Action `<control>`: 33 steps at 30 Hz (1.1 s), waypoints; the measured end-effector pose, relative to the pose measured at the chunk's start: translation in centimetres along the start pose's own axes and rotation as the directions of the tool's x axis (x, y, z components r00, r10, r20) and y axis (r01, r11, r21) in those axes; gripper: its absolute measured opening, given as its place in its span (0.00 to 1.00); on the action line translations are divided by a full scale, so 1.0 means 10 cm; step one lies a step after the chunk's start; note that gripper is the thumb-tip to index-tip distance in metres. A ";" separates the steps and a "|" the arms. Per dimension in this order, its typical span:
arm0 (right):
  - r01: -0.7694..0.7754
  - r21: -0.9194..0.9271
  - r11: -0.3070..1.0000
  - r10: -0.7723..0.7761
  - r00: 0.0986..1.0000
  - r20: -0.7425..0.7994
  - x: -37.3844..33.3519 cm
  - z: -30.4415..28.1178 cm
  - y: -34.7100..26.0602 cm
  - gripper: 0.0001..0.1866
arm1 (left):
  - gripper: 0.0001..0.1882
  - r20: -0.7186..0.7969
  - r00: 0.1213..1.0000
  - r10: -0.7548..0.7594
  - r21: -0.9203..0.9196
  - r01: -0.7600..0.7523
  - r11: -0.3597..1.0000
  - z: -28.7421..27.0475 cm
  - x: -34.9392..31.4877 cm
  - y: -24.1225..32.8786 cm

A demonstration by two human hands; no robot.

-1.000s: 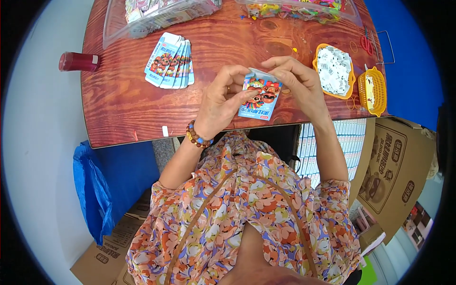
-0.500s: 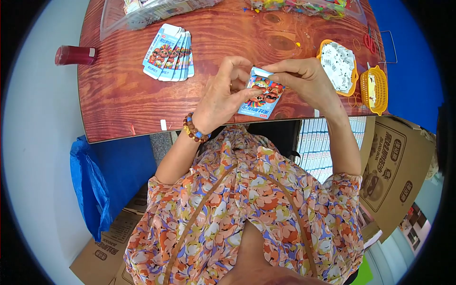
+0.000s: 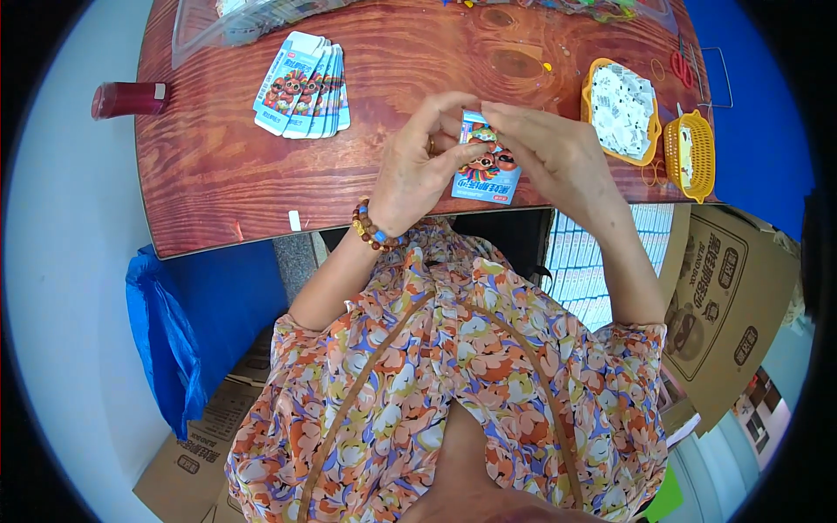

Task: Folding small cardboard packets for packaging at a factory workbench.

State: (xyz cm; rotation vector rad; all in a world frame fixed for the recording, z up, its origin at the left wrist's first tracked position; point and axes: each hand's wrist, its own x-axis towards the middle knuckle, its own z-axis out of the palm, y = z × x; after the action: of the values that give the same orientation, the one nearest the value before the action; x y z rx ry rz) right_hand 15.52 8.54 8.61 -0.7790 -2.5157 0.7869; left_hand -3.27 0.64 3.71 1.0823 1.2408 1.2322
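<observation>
Just above the table's near edge I hold a small blue cardboard box (image 3: 488, 181) with colourful cartoon figures on its face. My left hand (image 3: 410, 170), a beaded bracelet on its wrist, is closed on the box's left side, its thumb lying across the front. My right hand (image 3: 562, 161) is closed at the far end and right side, fingers pressed against the top of the box. That end is partly hidden by the fingers. Away to the left lies a fanned pile of flat blue cartons (image 3: 301, 87) with the same print.
Two yellow baskets, one with white paper packets (image 3: 623, 113) and a smaller basket (image 3: 704, 157), stand at the right beside red scissors (image 3: 682, 70). Clear plastic bins (image 3: 187, 39) line the far edge. A dark red jar (image 3: 126, 100) lies left. Below right are packed boxes (image 3: 584, 261) and a carton (image 3: 724, 305).
The open white flap at the box's far end has gone down under my right fingers. My right hand has turned over the top of the box. The view has shifted slightly.
</observation>
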 end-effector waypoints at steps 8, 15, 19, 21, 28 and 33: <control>-0.228 0.510 0.830 0.299 0.952 -0.060 -0.37 0.08 0.16 0.17 | 0.24 0.020 1.000 0.024 -0.084 -0.022 0.996 0.10 -0.03 -0.06; -0.111 0.419 0.901 0.166 0.981 -0.097 -0.67 0.06 0.35 0.10 | 0.21 0.239 0.960 0.143 0.177 -0.188 0.966 0.20 -0.03 -0.16; -0.343 0.825 0.450 0.497 0.863 0.088 -0.85 0.16 0.22 0.19 | 0.17 0.132 0.991 -0.008 0.067 -0.001 0.998 0.27 -0.15 -0.18; -0.185 0.947 0.261 0.505 0.862 0.029 -1.03 0.43 0.16 0.25 | 0.17 0.092 0.996 0.003 -0.057 0.002 0.998 0.39 -0.17 -0.18; -0.549 0.804 0.228 0.744 0.631 0.220 -2.19 0.29 0.27 0.19 | 0.19 0.463 0.878 -0.118 0.267 -0.011 0.964 0.76 -0.26 -0.13; -0.819 0.571 -0.063 0.959 0.109 0.262 -3.87 -0.11 0.50 0.22 | 0.19 0.480 0.866 -0.137 0.296 -0.013 0.955 0.87 -0.17 -0.21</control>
State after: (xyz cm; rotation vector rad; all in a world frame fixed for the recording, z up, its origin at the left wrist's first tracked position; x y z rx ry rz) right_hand 47.83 -11.17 -1.13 -2.1692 -0.9084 1.6475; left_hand 5.64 -0.59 2.21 1.4535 1.0554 0.6604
